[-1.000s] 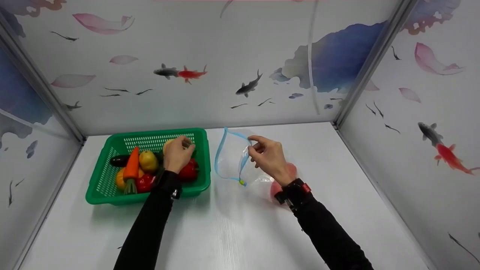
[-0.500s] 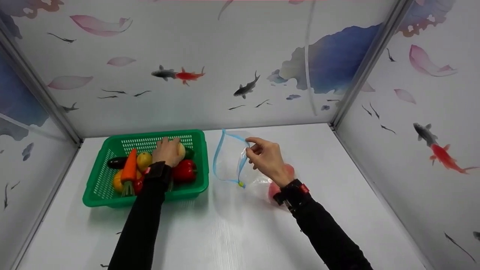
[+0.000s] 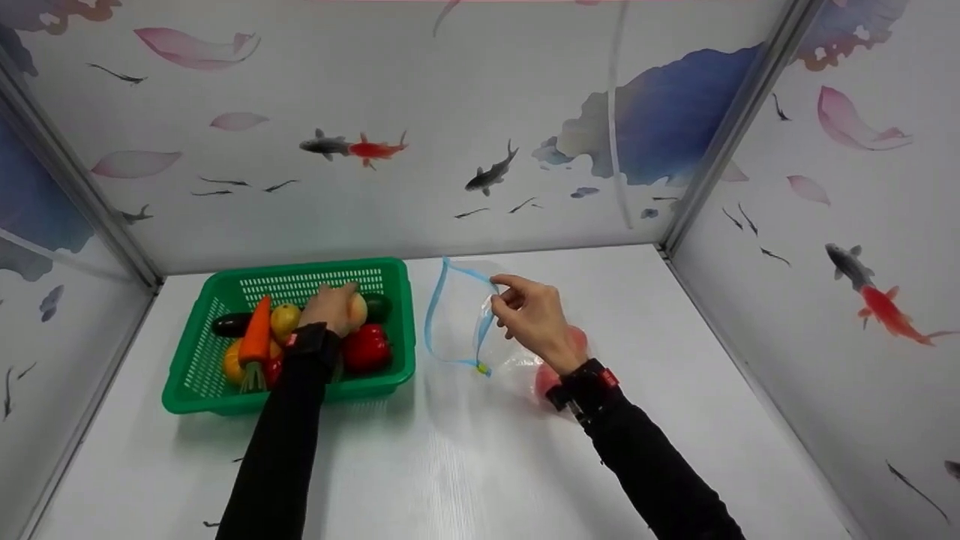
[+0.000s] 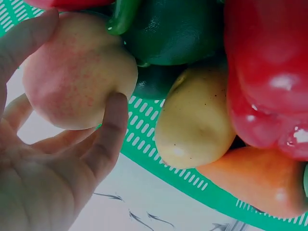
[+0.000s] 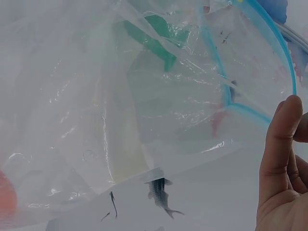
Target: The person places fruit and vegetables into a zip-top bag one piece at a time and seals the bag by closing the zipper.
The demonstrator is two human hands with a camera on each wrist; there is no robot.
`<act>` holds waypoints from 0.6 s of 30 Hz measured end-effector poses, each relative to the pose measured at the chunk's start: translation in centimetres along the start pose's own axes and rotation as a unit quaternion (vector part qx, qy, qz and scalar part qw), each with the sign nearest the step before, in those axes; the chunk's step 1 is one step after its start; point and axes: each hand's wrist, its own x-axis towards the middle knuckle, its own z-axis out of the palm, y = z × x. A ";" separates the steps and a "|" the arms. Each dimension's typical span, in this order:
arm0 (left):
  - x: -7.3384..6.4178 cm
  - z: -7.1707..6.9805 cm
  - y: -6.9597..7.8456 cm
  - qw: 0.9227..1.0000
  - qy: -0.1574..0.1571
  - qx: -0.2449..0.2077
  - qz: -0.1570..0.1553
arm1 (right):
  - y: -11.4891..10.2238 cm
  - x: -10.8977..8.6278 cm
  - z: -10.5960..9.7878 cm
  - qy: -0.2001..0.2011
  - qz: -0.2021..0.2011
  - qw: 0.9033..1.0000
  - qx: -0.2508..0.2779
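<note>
In the green basket, my left hand grips a pink-and-yellow peach, fingers and thumb spread around its sides. Close by the peach lie a dark green vegetable, a red bell pepper and a yellow potato-like piece. My right hand pinches the blue rim of a clear zip bag between thumb and fingertips. The bag's mouth gapes toward the basket, and a yellow-green slider sits at its near corner. Pinkish-red round things lie inside it, partly hidden by my right wrist.
A carrot, an eggplant and an orange-yellow round piece lie in the basket's left half. Basket and bag rest on a white table, enclosed by printed panels at the back and sides.
My left hand has moved left and down into the basket and now has its fingers around the peach. The right hand keeps its pinch on the bag rim, nearly still.
</note>
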 end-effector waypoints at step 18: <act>-0.6 -1.3 0.0 0.996 0.020 -0.081 -0.032 | 0.3 0.3 -0.6 0.005 -0.004 1.000 -0.004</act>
